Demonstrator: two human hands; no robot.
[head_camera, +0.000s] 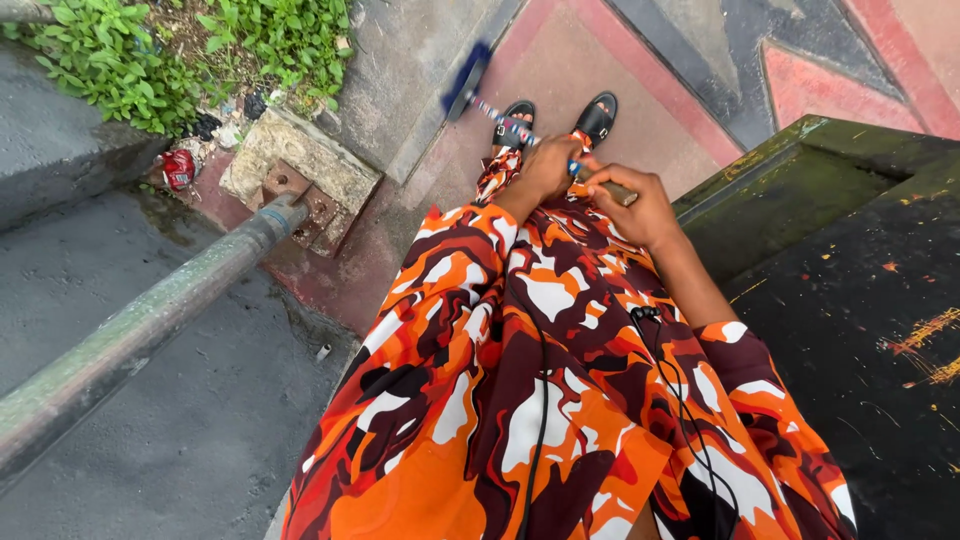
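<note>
Fingers (622, 186) of the right hand (640, 205) are curled tight around the near end of a long stick handle (618, 193), with the knuckles up and no gap showing between them, so the grip is closed rather than spread. Just ahead of them, the left hand (548, 168) wraps the same handle (575, 167) lower down, its fingers folded under and hidden from the camera; how firmly they press I cannot tell, though the hand reads as closed on the shaft. Two hands stacked one before the other like this suit steering a long tool, the rear hand giving leverage and the front one guiding. Beyond the left fingers the shaft, banded in colour, runs away and to the left to a blue head (466, 80) that is blurred, low over the pink paving (570, 70); whether it touches the ground is unclear. Below the hands hangs a patterned orange, white and dark red garment (520, 400), and two black sandals (556, 118) stand just past the fingers. To the right of the fingers sits a dark, moss-edged block (830, 230). Well to the left lies a grey pipe (150, 320) bolted to a concrete base (300, 160), and farthest off green weeds (150, 50) with litter.
</note>
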